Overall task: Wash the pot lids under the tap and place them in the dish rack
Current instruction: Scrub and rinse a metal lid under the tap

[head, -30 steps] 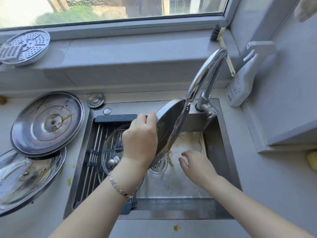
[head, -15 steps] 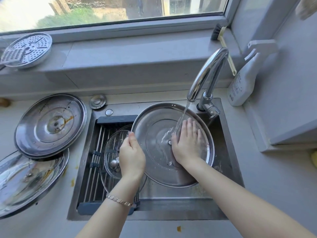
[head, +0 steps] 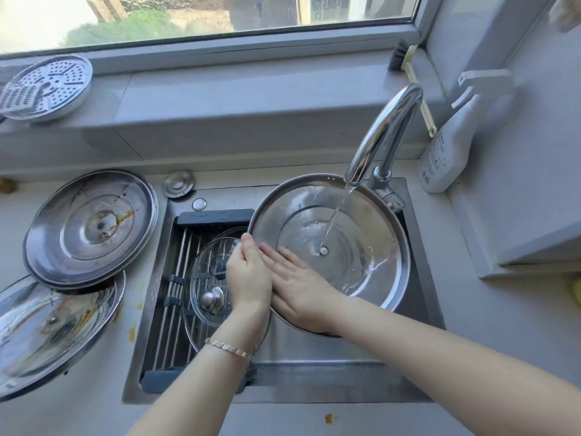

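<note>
Lid: the steel lid [head: 361, 247] is held underside up over the sink [head: 314, 372], right beneath the tap [head: 386, 130].
Water: a thin stream [head: 336, 212] is poured onto the lid, near its centre rivet.
Left hand: the left hand [head: 250, 275] is curled round the lid's near-left rim, thumb on top.
Right hand: the right hand [head: 301, 287] is laid flat inside the lid, fingers straight, just beside the left hand.
Rack: a glass lid [head: 207, 278] with a steel knob is seen lying in the dish rack [head: 176, 294], across the sink's left half.
Surface: an upper stained lid [head: 91, 228] is propped over a lower stained lid [head: 53, 328] on the surface [head: 314, 420], left of the sink.
Corner: a spray bottle [head: 446, 152] is stood right of the tap.
</note>
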Available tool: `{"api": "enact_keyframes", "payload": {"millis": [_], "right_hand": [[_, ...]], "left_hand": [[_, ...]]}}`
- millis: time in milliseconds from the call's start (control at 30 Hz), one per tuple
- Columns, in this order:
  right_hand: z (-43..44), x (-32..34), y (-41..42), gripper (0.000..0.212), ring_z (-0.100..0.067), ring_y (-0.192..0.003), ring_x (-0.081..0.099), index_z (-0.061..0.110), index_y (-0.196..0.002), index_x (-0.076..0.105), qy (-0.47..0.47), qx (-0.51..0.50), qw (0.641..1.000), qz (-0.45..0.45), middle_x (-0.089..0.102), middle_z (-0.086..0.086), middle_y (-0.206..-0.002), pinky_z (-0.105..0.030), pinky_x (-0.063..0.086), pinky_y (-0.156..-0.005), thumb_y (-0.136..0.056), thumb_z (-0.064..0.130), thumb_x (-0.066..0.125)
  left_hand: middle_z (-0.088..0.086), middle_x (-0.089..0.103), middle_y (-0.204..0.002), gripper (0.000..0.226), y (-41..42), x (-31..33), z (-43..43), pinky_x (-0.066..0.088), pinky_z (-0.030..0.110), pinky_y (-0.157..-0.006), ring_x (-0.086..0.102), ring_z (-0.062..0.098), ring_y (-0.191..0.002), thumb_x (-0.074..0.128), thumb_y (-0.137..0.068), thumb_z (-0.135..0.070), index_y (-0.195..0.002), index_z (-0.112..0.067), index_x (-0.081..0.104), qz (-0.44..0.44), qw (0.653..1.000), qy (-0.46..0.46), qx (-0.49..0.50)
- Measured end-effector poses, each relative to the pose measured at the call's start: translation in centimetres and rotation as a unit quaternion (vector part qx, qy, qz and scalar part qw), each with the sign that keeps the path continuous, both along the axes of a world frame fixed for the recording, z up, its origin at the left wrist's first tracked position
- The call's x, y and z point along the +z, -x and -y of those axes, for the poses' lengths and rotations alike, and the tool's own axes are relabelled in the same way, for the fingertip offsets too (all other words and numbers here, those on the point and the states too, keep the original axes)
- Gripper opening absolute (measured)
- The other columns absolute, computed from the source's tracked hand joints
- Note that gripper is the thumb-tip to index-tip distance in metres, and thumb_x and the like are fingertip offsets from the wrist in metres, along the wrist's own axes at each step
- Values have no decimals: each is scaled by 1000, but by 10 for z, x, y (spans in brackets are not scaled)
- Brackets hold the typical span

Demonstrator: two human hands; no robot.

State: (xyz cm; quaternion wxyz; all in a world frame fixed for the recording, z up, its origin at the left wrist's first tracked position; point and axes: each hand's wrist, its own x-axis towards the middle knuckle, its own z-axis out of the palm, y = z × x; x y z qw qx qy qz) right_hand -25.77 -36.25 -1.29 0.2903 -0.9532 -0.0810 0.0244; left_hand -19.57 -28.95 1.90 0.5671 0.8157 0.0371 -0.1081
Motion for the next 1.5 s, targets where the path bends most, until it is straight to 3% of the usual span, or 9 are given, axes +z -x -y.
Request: {"api": "enact_keyframes", "payload": {"millis": [367,633,767,833,1000,1167,1233,1333,1500], "right_hand": [[49,-5,58,50,-16,-141,20,14,-143,33,120,135,983,18,34,-1,-150,-31,7,-116,-98,36,29],[87,-23,90,49,-18,-123,53,15,-127,54,190,-37,981,3,56,-3,-133,-40,36,-105,-79,25,62],[80,-14,93,51,-19,-103,65,16,-105,67,243,-83,964,-66,69,-1,-106,-57,16,-112,-67,49,58],[59,-3,90,62,-20,-102,65,18,-113,61,190,-60,977,-75,67,-2,-107,-57,36,-102,-66,56,51],[41,32,86,36,-29,-99,61,21,-113,61,61,-91,987,-117,66,-3,-105,-31,44,-75,-81,28,46],[76,64,75,18,-17,-79,50,24,-80,56,106,-101,967,-208,57,8,-75,-27,34,-56,-79,39,66],[90,75,67,27,-9,-64,44,24,-69,52,107,-74,958,-255,46,9,-62,-26,32,-53,-68,39,75],[103,89,55,32,-7,-56,44,22,-65,54,45,-58,961,-266,49,5,-59,-20,30,-49,-62,42,79],[121,84,30,36,5,-68,51,30,-87,68,-61,-134,976,-157,55,19,-68,-12,37,-61,-57,42,84]], "left_hand": [[-4,36,-55,43,-17,7,-2,32,14,-53,34,10,-53,32,-101,-27,-59,-19,34,149,989,-25,2],[-3,40,-59,42,-22,20,-7,31,17,-51,38,10,-55,29,-101,-32,-61,-20,34,140,985,-97,0],[2,50,-75,40,-14,16,-6,35,32,-64,49,24,-75,24,-101,-34,-84,-8,49,17,985,-168,-41],[10,55,-95,40,-7,5,-2,47,38,-78,55,30,-91,26,-101,-32,-108,-1,50,-92,977,-182,-58],[14,65,-66,25,14,0,6,54,32,-45,60,26,-59,33,-100,-18,-92,-3,51,-401,913,-27,-75],[16,34,-139,59,8,2,-5,49,40,-90,55,32,-112,41,-93,-45,-139,-9,28,-175,892,-299,-292],[3,39,-135,51,11,11,-11,36,30,-98,47,19,-122,40,-92,-50,-134,-21,42,-52,887,-223,-401],[-16,61,-91,36,24,11,-14,42,29,-79,56,2,-85,39,-80,-62,-90,-37,63,-112,853,-64,-505],[-7,61,-69,35,39,2,-11,43,25,-63,52,10,-68,58,-78,-52,-71,-19,69,-110,920,98,-363]]}}
